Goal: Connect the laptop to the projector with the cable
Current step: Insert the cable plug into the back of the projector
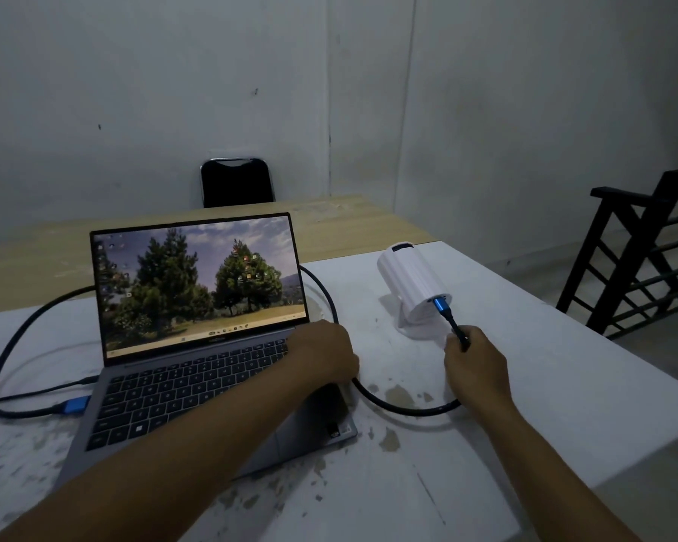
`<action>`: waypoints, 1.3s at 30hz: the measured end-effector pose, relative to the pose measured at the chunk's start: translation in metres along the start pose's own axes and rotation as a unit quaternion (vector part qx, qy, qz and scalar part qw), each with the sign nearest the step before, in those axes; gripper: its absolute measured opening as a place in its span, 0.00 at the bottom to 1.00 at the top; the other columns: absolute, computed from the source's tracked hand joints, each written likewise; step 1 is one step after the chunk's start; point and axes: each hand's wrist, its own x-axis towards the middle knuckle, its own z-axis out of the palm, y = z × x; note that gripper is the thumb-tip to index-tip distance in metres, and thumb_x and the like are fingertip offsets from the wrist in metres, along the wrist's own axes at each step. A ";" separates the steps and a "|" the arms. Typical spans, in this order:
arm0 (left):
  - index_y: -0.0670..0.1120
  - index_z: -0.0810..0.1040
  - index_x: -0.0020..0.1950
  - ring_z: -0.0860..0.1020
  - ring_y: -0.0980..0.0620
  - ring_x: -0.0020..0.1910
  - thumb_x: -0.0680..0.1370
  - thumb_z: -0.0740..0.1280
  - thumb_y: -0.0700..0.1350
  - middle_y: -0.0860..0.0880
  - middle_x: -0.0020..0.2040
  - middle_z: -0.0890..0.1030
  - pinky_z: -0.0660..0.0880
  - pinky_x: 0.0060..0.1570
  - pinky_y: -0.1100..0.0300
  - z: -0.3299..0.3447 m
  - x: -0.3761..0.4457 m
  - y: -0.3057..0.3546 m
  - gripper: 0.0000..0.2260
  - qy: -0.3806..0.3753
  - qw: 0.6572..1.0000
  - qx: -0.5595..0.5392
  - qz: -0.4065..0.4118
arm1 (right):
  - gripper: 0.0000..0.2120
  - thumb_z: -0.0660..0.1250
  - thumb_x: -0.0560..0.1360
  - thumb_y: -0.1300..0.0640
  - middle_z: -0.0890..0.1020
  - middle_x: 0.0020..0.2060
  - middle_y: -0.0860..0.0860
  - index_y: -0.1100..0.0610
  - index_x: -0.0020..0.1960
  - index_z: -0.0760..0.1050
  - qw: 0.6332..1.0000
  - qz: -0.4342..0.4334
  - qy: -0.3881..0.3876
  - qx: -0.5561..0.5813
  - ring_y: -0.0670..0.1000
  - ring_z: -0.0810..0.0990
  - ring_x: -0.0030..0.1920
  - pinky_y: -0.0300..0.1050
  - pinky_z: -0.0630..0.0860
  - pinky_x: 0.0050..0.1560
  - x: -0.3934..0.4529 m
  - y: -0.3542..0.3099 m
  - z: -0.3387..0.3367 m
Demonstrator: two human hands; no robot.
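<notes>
Cable (402, 406) plugged into laptop (196, 389) & projector (413, 281) (looks done); right hand (476, 365) fingers pinch cable, left hand (323, 352) fingers curled, grip unclear.

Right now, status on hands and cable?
Right hand gripping cable behind blue plug at projector. Left hand resting on laptop. Other plug at laptop's left side. Nothing blocking.
</notes>
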 end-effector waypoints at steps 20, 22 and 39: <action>0.42 0.80 0.58 0.80 0.43 0.57 0.81 0.61 0.47 0.43 0.59 0.81 0.72 0.43 0.55 0.009 0.044 0.014 0.13 0.063 0.998 -0.018 -0.020 | 0.14 0.56 0.83 0.52 0.82 0.42 0.45 0.54 0.60 0.77 0.997 0.034 -0.036 0.053 0.44 0.77 0.42 0.44 0.70 0.44 0.032 -0.004 0.004; 0.42 0.80 0.57 0.80 0.43 0.56 0.81 0.62 0.46 0.43 0.58 0.81 0.72 0.42 0.54 0.009 0.043 0.016 0.12 0.059 0.998 -0.021 -0.021 | 0.13 0.56 0.83 0.53 0.81 0.42 0.46 0.53 0.60 0.76 0.997 0.029 -0.036 0.058 0.44 0.77 0.41 0.42 0.69 0.39 0.033 -0.004 0.004; 0.43 0.66 0.75 0.75 0.42 0.66 0.80 0.68 0.51 0.42 0.68 0.76 0.73 0.58 0.52 0.021 0.081 0.045 0.27 0.108 0.954 -0.274 0.063 | 0.21 0.60 0.81 0.49 0.76 0.68 0.50 0.50 0.73 0.70 0.990 -0.067 -0.096 -0.079 0.56 0.75 0.66 0.52 0.71 0.65 0.091 0.024 0.004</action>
